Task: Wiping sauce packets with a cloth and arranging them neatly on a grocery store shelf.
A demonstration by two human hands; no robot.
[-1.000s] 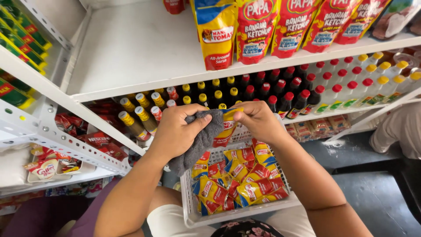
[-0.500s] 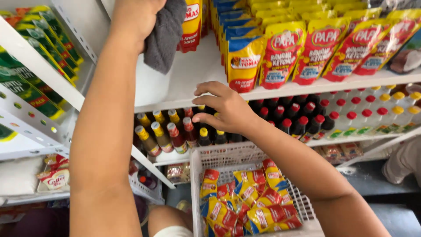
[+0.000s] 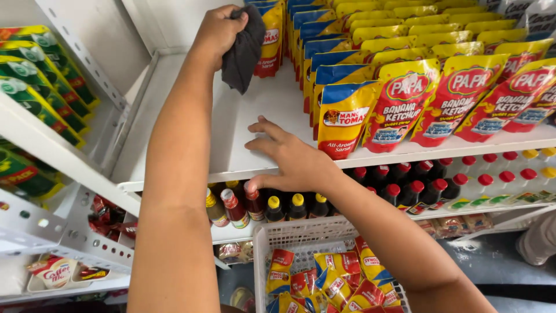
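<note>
Since half a second ago the left hand (image 3: 219,29) has carried the dark grey cloth (image 3: 243,49) a little further in over the white metal shelf (image 3: 191,150), while the right hand (image 3: 292,159) has left the shelf's front lip and now lies on its top surface.

At nine o'clock, green and yellow packets (image 3: 40,87) stand in a slanted white rack (image 3: 35,156). At eleven o'clock the left hand is closed in a fist round the top of the dark grey cloth, which hangs limp from the fingers, its lower end just above the bare shelf surface. The cloth is thus up and to the left of the right hand, well apart from it, and just beside a red and yellow sauce pouch (image 3: 267,49) at twelve o'clock.

Near the centre the right hand rests palm down, fingers spread and loose, gripping nothing, at the front edge of the shelf. Below it, at six o'clock, small dark sauce bottles with red and yellow caps (image 3: 272,208) stand on the next shelf down, and a white plastic basket (image 3: 301,235) holds red and yellow sachets (image 3: 324,281).

From one to three o'clock, rows of upright yellow, blue and red ketchup pouches (image 3: 440,87) fill the shelf, just beside the right hand.
</note>
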